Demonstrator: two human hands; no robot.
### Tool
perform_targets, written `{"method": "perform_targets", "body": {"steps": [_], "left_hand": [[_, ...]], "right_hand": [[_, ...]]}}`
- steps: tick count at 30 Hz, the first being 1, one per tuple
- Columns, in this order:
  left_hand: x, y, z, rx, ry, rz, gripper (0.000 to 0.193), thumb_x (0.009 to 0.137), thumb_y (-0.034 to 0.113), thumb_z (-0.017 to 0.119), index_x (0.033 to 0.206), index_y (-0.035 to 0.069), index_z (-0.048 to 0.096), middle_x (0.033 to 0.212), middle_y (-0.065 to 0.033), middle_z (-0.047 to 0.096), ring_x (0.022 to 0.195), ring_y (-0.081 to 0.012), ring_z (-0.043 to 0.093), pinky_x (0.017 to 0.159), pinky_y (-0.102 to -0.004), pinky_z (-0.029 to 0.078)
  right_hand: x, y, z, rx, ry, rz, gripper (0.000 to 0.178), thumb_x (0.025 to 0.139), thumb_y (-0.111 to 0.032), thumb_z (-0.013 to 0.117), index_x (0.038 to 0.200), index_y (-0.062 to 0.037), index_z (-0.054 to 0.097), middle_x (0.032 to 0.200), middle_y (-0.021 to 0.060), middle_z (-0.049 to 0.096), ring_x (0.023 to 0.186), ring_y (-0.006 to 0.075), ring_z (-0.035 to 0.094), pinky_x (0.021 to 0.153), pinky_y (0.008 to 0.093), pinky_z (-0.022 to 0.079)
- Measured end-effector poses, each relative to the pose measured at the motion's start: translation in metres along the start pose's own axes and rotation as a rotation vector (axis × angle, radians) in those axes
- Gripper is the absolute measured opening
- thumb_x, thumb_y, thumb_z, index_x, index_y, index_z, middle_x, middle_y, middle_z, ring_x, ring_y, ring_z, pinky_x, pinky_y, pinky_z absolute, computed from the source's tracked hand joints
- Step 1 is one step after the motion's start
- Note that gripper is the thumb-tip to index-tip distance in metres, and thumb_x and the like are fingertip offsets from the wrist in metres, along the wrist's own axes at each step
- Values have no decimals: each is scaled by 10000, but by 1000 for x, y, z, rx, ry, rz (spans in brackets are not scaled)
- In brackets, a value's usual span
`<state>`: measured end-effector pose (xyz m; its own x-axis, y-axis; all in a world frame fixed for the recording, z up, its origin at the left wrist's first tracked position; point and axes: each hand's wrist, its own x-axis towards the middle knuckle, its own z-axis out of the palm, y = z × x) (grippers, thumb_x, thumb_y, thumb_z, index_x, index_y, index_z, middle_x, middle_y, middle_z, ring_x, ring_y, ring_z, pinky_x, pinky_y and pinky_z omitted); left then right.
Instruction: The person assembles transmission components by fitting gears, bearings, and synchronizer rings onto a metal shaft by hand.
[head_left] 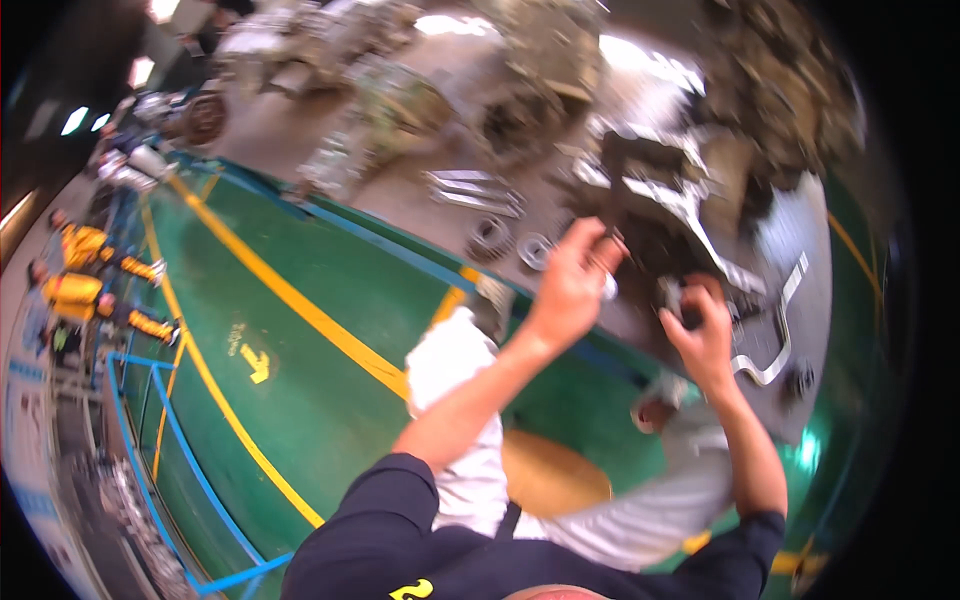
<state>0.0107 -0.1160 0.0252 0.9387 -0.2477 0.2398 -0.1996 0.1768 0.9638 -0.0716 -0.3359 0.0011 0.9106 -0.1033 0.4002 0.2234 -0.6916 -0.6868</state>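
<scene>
L to R on my feed: bars [470, 188], rings [486, 249] on table [815, 320]; L hand [570, 285] half-curled, can't tell if holding anything; metal assy [655, 240] just beyond both hands; R hand [708, 335] loosely curled, grip unclear too; bent strip [788, 290] further right. I'd steady assy w/ L, work R fingertips lightly.

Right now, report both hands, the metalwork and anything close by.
Left hand half-curled, grip blurred. Right hand curled, grip unclear. Dark metal assembly just beyond both. Metal rings left of left hand.

Green floor [330, 430] — yellow stripes [300, 303] — blue railing [243, 574].
</scene>
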Motion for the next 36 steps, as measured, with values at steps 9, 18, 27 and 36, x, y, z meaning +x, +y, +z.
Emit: {"method": "perform_targets", "body": {"steps": [9,18,27,36], "left_hand": [[3,-4,-7,-50,-5,-26,232,1054,203,604,1172,4,625,1030,-29,702,951,-97,640,873,-244,503],[-4,-2,-7,-58,-8,-25,240,1055,213,604,1166,1,619,1028,-31,695,959,-106,644,882,-256,507],[7,6,-16,-5,40,-29,220,1054,222,604,1119,14,631,1000,-35,707,933,-95,642,845,-251,507],[-4,-8,2,69,-30,-61,257,1032,210,632,1198,14,614,970,-19,696,884,-73,606,792,-258,495]], "right_hand": [[-15,-8,-11,-105,-38,76,274,727,-145,834,900,-19,663,1197,162,597,1067,348,596,922,412,501],[-30,-14,-9,-414,-130,-10,297,724,-155,821,885,-3,623,1142,155,568,1062,373,550,900,454,505],[-12,-17,0,-458,-206,36,313,757,-216,796,929,-16,629,1165,173,569,1085,384,557,881,476,525],[-10,-21,0,-495,-259,70,459,693,-87,811,1055,15,547,1101,196,533,1073,429,518,921,509,465]]}}
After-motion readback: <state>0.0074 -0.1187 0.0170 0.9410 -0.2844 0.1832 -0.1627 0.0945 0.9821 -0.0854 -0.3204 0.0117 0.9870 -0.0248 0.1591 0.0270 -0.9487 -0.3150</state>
